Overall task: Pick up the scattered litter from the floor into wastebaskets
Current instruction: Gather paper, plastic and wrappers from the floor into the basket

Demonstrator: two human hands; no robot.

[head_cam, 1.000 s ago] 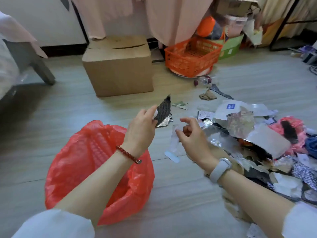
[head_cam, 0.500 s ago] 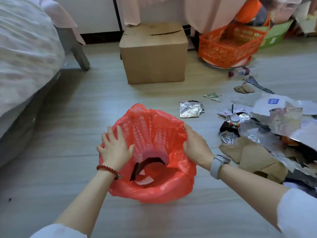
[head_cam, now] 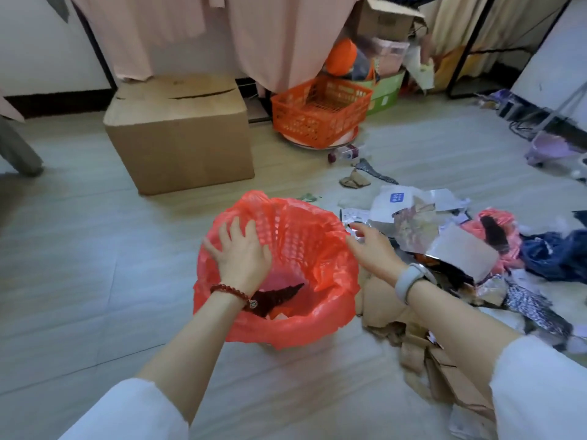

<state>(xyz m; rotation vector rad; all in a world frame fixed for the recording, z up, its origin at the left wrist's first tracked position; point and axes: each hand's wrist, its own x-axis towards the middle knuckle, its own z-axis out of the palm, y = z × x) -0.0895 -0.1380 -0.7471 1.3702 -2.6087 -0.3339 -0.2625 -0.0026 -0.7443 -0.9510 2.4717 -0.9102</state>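
Pale wood-look floor (head_cam: 79,249) on my feed, white wall (head_cam: 28,42) with dark skirting, pink cloth (head_cam: 270,36) hanging over a cardboard box (head_cam: 181,144), black rack (head_cam: 470,49) off right.

The left hand (head_cam: 241,254) covers part of the wastebasket (head_cam: 305,246) rim. The right hand's fingers (head_cam: 357,230) are motion-blurred. The litter pile (head_cam: 460,249) runs off the right edge.

I see the wastebasket (head_cam: 286,319) near centre, with the litter pile (head_cam: 444,249) just to its right. Far behind it sits a cardboard box (head_cam: 178,138), and a crate (head_cam: 320,117) lies right of that box.
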